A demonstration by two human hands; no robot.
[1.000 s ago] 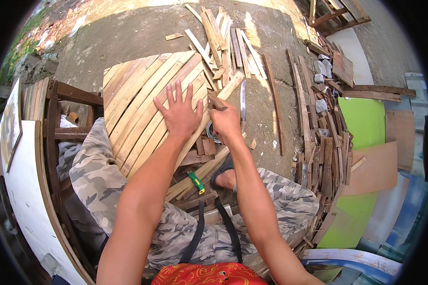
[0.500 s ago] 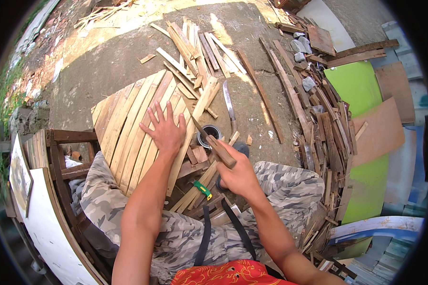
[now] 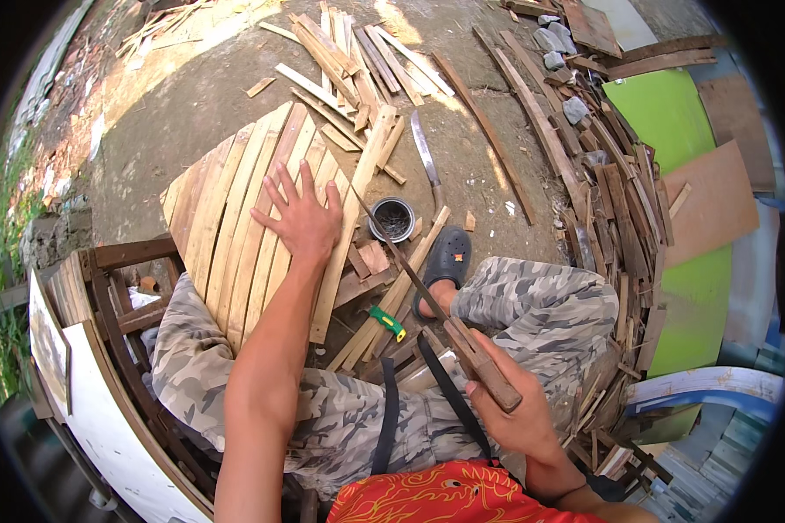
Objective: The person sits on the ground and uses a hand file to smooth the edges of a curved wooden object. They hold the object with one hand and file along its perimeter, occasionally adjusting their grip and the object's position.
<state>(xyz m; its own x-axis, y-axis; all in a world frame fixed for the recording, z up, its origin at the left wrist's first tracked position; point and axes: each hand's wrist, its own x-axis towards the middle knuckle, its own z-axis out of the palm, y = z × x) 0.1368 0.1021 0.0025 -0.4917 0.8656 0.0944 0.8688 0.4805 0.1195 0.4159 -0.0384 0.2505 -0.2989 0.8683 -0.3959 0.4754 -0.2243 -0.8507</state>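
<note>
My left hand (image 3: pixel 301 218) lies flat with its fingers spread on a panel of pale wooden slats (image 3: pixel 235 227) set side by side. The panel rests by my left leg, and its slat ends are cut at a slant. My right hand (image 3: pixel 516 397) grips the wooden handle of a handsaw (image 3: pixel 481 362). Its thin blade, seen nearly edge-on, slants up and left, with the tip by the panel's right edge. Close to that edge stands a round tin of nails (image 3: pixel 392 220). A green and yellow handle (image 3: pixel 386 323) lies on strips of wood between my legs.
A long knife (image 3: pixel 425 152) lies on the ground beyond the tin. Loose wood strips (image 3: pixel 340 61) are heaped at the far side. Scrap timber (image 3: pixel 615 227) and green boards (image 3: pixel 658 122) line the right. A dark wooden frame (image 3: pixel 131 254) and white board (image 3: pixel 105 418) stand at left.
My right hand has drawn the saw back toward me and to the right, showing more of its blade. My left hand stays on the slats. The view has shifted slightly.
</note>
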